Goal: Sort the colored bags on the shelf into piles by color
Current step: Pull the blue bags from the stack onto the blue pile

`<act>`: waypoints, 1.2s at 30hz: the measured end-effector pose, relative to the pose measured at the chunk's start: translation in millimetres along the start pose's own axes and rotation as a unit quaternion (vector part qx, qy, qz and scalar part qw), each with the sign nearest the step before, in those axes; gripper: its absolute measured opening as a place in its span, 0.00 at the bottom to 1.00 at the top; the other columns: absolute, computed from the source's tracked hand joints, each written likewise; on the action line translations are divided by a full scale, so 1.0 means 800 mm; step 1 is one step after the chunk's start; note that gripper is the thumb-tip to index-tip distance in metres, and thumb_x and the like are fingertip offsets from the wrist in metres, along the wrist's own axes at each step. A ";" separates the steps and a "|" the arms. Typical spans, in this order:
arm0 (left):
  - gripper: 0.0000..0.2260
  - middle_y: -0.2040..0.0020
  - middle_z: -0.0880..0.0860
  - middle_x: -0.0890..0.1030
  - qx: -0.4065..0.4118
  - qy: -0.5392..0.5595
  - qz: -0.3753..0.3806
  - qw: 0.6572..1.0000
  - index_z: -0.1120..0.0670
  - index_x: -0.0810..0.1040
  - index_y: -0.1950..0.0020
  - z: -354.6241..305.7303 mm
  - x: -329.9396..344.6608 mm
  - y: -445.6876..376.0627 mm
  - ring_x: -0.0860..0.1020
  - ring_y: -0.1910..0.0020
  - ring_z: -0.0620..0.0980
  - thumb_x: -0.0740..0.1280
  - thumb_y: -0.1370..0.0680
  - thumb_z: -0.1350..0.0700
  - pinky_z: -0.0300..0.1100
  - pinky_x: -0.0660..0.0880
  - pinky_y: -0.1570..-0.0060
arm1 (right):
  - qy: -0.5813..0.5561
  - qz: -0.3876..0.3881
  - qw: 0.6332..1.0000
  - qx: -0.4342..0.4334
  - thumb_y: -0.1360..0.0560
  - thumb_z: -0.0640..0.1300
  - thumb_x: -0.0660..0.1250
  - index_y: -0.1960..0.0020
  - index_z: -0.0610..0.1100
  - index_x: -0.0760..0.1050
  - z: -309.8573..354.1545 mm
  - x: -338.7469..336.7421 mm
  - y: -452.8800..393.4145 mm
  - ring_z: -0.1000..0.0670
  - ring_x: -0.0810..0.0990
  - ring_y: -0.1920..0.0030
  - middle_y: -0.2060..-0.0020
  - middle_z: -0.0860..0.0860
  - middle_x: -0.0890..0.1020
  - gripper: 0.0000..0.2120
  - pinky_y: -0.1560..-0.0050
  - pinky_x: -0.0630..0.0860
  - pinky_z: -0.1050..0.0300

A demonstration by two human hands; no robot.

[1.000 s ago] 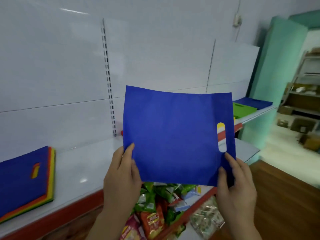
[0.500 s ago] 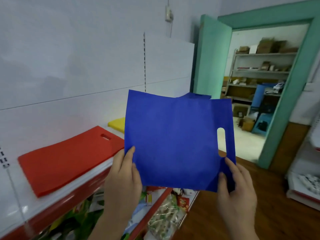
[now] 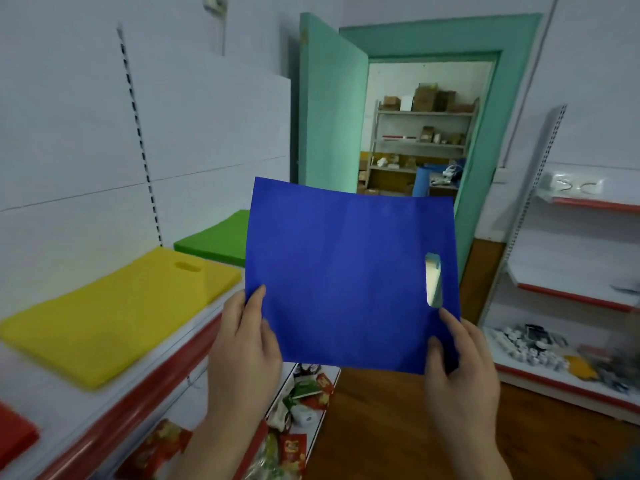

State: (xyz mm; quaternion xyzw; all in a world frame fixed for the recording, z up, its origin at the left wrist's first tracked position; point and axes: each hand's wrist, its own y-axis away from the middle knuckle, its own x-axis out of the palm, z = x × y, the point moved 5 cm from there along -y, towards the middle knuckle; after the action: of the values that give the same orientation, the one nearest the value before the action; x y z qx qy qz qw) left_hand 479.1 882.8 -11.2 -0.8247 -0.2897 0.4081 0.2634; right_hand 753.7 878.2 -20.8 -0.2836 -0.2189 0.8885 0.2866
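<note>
While both hands, left [image 3: 242, 344] and right [image 3: 457, 362], pinch its lower corners, the blue bag [image 3: 349, 271] hangs upright, handle slot right

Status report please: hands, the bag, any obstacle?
Left hand and right hand pinch blue bag by bottom corners. Held in air. No blue pile in view.

1 head-worn wide-angle camera looks forward and slightly down from the person's eye level, close to a blue bag [image 3: 349, 275] held up mid-frame. It faces along the shelf [image 3: 114, 393] running down the left, toward an open green door [image 3: 330, 109] and storeroom beyond.
</note>
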 end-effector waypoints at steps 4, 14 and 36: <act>0.20 0.30 0.51 0.68 0.009 0.017 0.013 1.000 0.57 0.71 0.28 -0.008 0.072 -0.041 0.72 0.42 0.45 0.62 0.21 0.62 0.39 0.70 0.53 | 0.010 -0.010 1.000 0.004 0.21 0.42 0.64 0.29 0.49 0.70 -0.042 0.021 -0.062 0.58 0.67 0.36 0.35 0.55 0.71 0.21 0.48 0.66 0.68; 0.20 0.31 0.54 0.69 -0.006 -0.027 0.021 0.999 0.56 0.70 0.29 -0.038 0.269 -0.152 0.76 0.44 0.51 0.63 0.21 0.63 0.39 0.70 0.56 | -0.002 0.007 1.000 -0.008 0.22 0.41 0.64 0.29 0.46 0.70 -0.160 0.102 -0.251 0.52 0.72 0.38 0.37 0.53 0.73 0.21 0.42 0.73 0.55; 0.22 0.29 0.52 0.66 -0.104 -0.061 -0.114 0.986 0.57 0.68 0.27 0.070 0.475 -0.432 0.69 0.47 0.40 0.63 0.21 0.63 0.38 0.69 0.53 | -0.097 0.119 0.983 -0.101 0.21 0.39 0.62 0.30 0.46 0.71 -0.188 0.443 -0.591 0.53 0.73 0.41 0.36 0.54 0.73 0.19 0.47 0.75 0.60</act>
State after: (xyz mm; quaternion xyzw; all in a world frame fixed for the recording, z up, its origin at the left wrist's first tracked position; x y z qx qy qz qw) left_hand 531.8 1396.5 -6.8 -0.7828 -0.4379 0.3928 0.2028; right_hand 791.5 1486.8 -5.8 -0.2473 -0.2989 0.9131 0.1259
